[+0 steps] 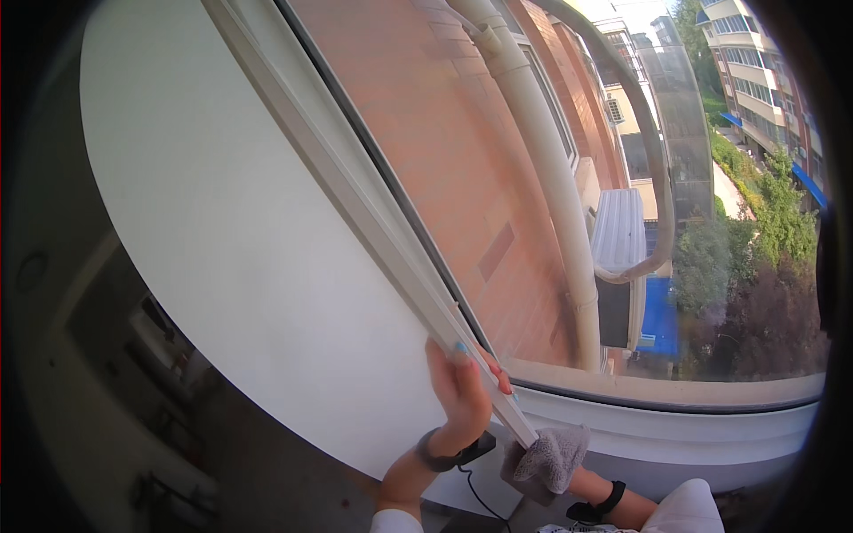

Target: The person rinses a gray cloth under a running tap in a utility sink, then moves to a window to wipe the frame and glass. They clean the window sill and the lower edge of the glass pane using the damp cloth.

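Note:
A long off-white bar (373, 236) crosses the view diagonally, from the upper left down to the lower middle. My left hand (463, 383) grips it near its lower end, the thumb in front and fingertips with painted nails showing on the far side. A grey plush cloth (556, 456) covers most of my right hand (578, 481). Bunched in that hand, the cloth meets the bar's lower tip; the fingers under it are hidden. Behind the bar stands the window glass (506, 246) in its white frame (640, 423).
A broad white panel (253, 253) fills the left side, with a dim room beyond its curved edge. A dark cable (474, 486) hangs below my left wrist. Through the glass appear a brick wall (413, 133), a drainpipe (543, 146), an outdoor air-conditioner unit (618, 233) and trees (776, 213).

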Demonstrator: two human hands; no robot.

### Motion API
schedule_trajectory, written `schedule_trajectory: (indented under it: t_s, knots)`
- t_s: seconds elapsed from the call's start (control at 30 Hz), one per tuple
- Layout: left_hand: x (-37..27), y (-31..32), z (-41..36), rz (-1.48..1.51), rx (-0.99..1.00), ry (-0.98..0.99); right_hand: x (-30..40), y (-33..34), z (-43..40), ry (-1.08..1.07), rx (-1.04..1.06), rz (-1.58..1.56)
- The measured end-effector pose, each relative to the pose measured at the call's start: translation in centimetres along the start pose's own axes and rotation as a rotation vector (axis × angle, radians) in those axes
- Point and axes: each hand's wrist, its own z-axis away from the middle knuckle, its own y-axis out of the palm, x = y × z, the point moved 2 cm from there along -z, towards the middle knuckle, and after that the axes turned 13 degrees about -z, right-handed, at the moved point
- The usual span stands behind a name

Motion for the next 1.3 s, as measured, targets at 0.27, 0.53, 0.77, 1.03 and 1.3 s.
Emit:
schedule_trajectory:
  t_s: [0.27,0.53,0.77,1.03,1.3]
  knots:
    - [-6.1,-2.0,-10.0,0.060,-0.072,0.117,2.1,-2.5,1.2,0.589,0.030,-0.336]
    - [-1.7,-5.5,-20.1,-0.070,-0.201,0.131,-1.1,-9.3,15.6,0.816,-0.376,0.067]
    - [5.8,-5.3,-18.8,-0.195,-0.260,0.189,4.0,-13.3,21.2,0.814,-0.729,0.302]
    - [4.7,-5.0,-17.7,-0.306,-0.307,0.246,6.6,-13.1,19.9,0.679,-0.796,0.517]
    - [3.8,-7.2,-17.4,-0.207,-0.265,0.185,4.3,-9.3,8.1,0.166,-0.471,0.825]
